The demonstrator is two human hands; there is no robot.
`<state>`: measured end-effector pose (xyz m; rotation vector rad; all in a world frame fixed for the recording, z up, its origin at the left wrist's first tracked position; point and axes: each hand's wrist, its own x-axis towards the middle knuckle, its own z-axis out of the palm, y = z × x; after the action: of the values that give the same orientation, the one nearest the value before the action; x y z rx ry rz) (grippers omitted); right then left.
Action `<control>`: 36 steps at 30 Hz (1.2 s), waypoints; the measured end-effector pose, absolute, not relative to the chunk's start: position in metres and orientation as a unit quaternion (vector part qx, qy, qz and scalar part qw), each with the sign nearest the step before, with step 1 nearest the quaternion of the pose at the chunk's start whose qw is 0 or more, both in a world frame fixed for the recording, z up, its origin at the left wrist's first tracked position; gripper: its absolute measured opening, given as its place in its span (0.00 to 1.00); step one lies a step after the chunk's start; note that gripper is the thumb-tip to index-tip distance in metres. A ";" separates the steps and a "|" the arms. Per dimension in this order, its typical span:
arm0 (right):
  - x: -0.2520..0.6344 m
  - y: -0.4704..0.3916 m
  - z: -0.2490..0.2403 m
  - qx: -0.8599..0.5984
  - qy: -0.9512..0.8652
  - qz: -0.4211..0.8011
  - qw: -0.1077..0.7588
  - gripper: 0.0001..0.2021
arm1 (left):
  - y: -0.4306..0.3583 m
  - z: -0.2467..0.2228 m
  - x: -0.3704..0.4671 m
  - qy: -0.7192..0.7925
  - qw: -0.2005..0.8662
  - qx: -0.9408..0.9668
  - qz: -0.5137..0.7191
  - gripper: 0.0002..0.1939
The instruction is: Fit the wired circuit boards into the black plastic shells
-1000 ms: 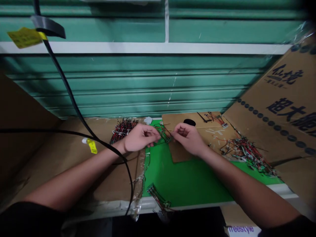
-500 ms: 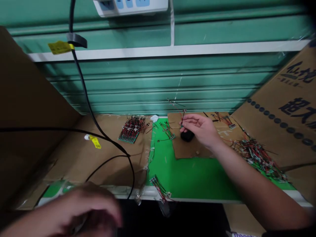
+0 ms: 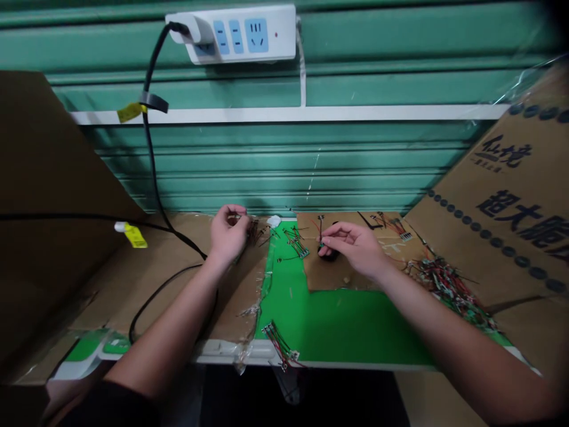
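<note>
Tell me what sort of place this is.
Probably a small electronics assembly workbench: a power strip on the wall, a heap of wired parts, and the right hand holding a small wired piece.

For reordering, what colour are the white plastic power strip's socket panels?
Light blue socket panels, best in the head view.

Black sleeves, both hands bare

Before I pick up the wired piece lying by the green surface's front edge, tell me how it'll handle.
The wired piece will likely be floppy, since its thin red and black leads splay and bend. It should feel light, being mostly slim wire. Pushed toward the front, it might drop, as some ends reach the edge of the green surface.
</note>
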<state>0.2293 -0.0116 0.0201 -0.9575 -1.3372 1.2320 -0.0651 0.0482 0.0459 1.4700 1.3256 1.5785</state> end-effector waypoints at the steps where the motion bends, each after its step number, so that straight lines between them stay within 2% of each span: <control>1: 0.228 -0.011 0.016 -0.400 -0.547 0.517 0.523 0.19 | 0.050 0.044 -0.059 0.494 0.275 0.569 0.596 0.09; 2: 0.227 -0.011 0.012 -0.401 -0.538 0.519 0.529 0.19 | 0.048 0.040 -0.049 0.475 0.271 0.591 0.593 0.08; 4: 0.223 -0.012 0.005 -0.405 -0.524 0.520 0.539 0.20 | 0.035 0.030 -0.026 0.407 0.331 0.651 0.548 0.06; 6: 0.219 -0.015 -0.002 -0.413 -0.518 0.515 0.544 0.20 | 0.018 0.020 -0.005 0.393 0.376 0.679 0.493 0.10; 10: 0.211 -0.023 -0.015 -0.426 -0.534 0.513 0.521 0.19 | -0.004 0.005 0.017 0.393 0.431 0.646 0.493 0.16; 16: 0.206 -0.028 -0.028 -0.441 -0.566 0.478 0.507 0.16 | -0.003 -0.007 0.014 0.412 0.469 0.612 0.486 0.19; 22: 0.205 -0.027 -0.023 -0.445 -0.514 0.520 0.518 0.18 | 0.003 -0.011 0.006 0.421 0.532 0.567 0.468 0.26; 30: 0.204 -0.028 -0.023 -0.448 -0.490 0.515 0.542 0.17 | 0.007 -0.019 0.001 0.439 0.541 0.556 0.454 0.21; 36: 0.202 -0.031 -0.024 -0.441 -0.538 0.519 0.498 0.17 | 0.008 -0.013 0.003 0.427 0.506 0.588 0.466 0.15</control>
<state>0.2025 -0.0314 -0.0238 -1.0664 -1.3024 1.2554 0.0030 0.0081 -0.0130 1.4174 1.0297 1.1238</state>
